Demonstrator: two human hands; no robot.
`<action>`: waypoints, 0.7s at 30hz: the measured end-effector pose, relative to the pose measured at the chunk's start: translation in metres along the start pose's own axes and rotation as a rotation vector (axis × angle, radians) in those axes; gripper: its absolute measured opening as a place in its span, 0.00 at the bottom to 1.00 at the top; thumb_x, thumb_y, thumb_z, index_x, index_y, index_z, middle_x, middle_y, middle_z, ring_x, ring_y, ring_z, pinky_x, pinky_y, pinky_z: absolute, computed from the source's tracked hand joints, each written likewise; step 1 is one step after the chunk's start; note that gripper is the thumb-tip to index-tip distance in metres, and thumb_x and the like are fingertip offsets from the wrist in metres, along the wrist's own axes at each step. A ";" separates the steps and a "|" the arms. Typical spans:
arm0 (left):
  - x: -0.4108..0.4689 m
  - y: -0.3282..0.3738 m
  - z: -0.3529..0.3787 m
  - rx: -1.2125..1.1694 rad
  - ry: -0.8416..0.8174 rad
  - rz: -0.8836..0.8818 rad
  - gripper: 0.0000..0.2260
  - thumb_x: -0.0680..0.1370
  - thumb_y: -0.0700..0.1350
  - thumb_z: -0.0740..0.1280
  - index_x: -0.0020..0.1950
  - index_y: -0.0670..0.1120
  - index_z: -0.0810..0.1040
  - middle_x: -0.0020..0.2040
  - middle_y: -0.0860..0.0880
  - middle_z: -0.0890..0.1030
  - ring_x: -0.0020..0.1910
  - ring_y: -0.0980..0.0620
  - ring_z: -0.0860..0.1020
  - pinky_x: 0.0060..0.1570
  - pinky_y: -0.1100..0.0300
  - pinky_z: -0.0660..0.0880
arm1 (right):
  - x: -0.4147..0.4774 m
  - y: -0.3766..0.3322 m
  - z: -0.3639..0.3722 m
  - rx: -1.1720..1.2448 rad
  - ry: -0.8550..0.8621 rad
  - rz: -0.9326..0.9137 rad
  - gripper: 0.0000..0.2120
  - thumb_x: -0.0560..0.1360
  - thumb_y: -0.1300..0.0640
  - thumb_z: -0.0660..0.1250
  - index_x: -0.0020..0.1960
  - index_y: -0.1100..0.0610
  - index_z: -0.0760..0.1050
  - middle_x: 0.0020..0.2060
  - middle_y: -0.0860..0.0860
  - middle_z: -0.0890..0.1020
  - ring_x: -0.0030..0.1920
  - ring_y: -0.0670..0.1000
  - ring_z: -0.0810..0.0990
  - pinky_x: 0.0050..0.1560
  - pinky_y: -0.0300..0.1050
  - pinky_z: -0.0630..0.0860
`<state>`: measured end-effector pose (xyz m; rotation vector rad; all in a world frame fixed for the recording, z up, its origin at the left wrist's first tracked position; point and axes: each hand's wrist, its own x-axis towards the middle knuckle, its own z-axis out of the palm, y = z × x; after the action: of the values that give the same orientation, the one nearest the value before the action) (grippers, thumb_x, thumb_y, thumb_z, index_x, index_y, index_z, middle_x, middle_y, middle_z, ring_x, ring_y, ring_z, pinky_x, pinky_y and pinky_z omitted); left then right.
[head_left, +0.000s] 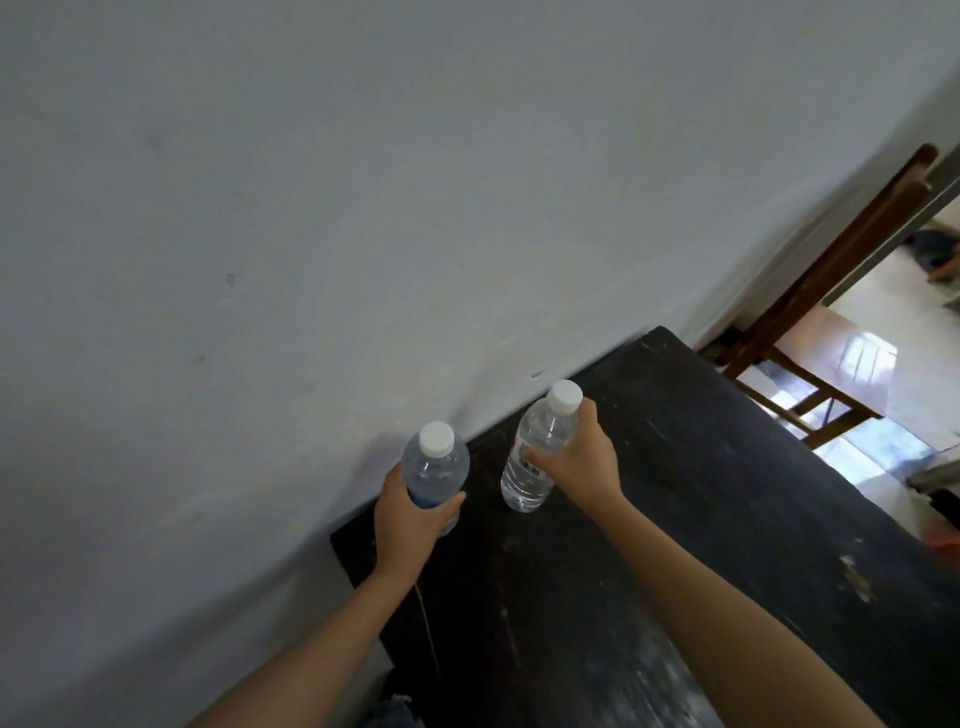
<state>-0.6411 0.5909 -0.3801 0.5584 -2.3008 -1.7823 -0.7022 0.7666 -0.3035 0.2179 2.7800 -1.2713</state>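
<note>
Gripping left bottle (436, 470), right bottle (523, 483) near wall (311, 208), over table's (727, 519) back edge.

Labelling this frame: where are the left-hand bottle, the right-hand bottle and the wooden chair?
left-hand bottle (436, 470), head view, shoulder below the cap
right-hand bottle (524, 486), head view, clear lower body
wooden chair (847, 249), head view, back rail

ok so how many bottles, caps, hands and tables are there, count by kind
bottles: 2 (blue-tinted bottle held in the left hand, clear bottle in the right hand)
white caps: 2 (left cap, right cap)
hands: 2
tables: 1 (dark table)
total: 7
</note>
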 end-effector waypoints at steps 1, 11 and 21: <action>0.002 -0.003 0.002 0.000 0.005 -0.005 0.29 0.62 0.42 0.78 0.61 0.42 0.73 0.56 0.45 0.78 0.54 0.48 0.77 0.52 0.54 0.75 | 0.006 -0.001 0.003 -0.006 0.002 0.004 0.34 0.65 0.55 0.76 0.64 0.54 0.62 0.55 0.49 0.74 0.52 0.49 0.75 0.52 0.49 0.77; 0.012 0.002 0.019 0.012 0.054 0.046 0.26 0.62 0.38 0.78 0.53 0.49 0.69 0.53 0.48 0.73 0.51 0.52 0.73 0.48 0.62 0.69 | 0.044 -0.010 0.017 0.013 0.047 0.010 0.35 0.65 0.53 0.75 0.65 0.55 0.61 0.58 0.53 0.74 0.56 0.53 0.75 0.54 0.52 0.76; 0.017 0.002 0.025 0.007 0.056 0.009 0.31 0.64 0.38 0.77 0.63 0.41 0.68 0.58 0.47 0.70 0.56 0.53 0.70 0.55 0.62 0.67 | 0.038 -0.002 0.036 0.085 -0.005 -0.003 0.34 0.65 0.53 0.76 0.65 0.52 0.62 0.59 0.52 0.73 0.57 0.51 0.75 0.55 0.49 0.75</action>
<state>-0.6662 0.6073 -0.3864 0.5906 -2.2692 -1.7325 -0.7396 0.7412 -0.3304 0.2151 2.7255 -1.3908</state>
